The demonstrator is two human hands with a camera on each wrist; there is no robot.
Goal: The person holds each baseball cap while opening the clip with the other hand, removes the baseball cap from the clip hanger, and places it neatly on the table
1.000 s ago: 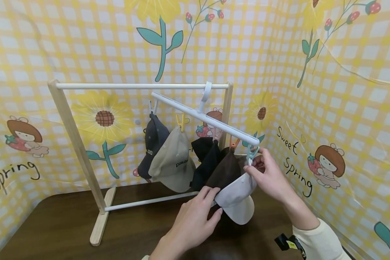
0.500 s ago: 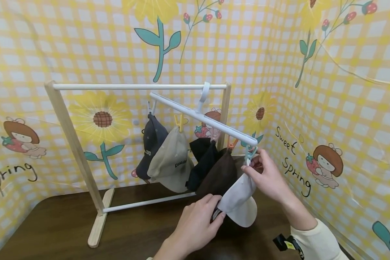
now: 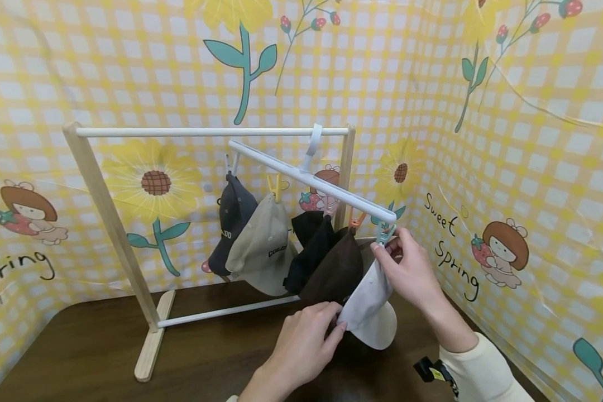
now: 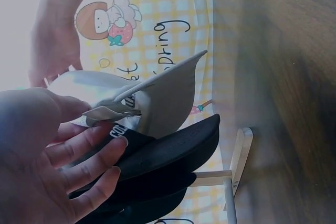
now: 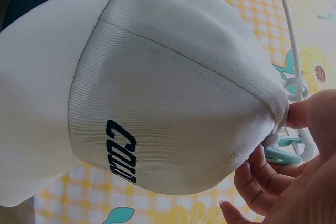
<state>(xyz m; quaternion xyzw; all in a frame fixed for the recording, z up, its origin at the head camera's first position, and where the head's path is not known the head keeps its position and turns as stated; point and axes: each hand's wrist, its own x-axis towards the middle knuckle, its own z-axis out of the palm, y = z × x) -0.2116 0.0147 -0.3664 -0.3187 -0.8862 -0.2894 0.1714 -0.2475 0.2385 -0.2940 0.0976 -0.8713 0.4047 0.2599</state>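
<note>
A pale grey-white cap (image 3: pixel 369 307) hangs tilted at the near end of the white hanger (image 3: pixel 311 181), its brim pointing down. My left hand (image 3: pixel 304 338) pinches the cap's lower rim between thumb and index finger; in the left wrist view the other fingers are spread beside it. My right hand (image 3: pixel 409 268) pinches the top of the crown just under a teal clip (image 3: pixel 384 233). In the right wrist view this teal clip (image 5: pixel 283 155) lies against the fingers, and whether its jaws grip the fabric is hidden. Dark lettering shows on the cap's front.
From other clips hang a dark grey cap (image 3: pixel 236 218), a beige cap (image 3: pixel 263 245), a black cap (image 3: pixel 311 257) and a dark brown cap (image 3: pixel 334 273). The hanger hooks over the top bar (image 3: pixel 206 132) of a wooden rack (image 3: pixel 113 234) on a dark table (image 3: pixel 85 346).
My right hand has raised the white cap's crown closer to the teal clip. My left hand has dropped slightly with the rim, and the cap stands steeper. The head view has shifted slightly.
</note>
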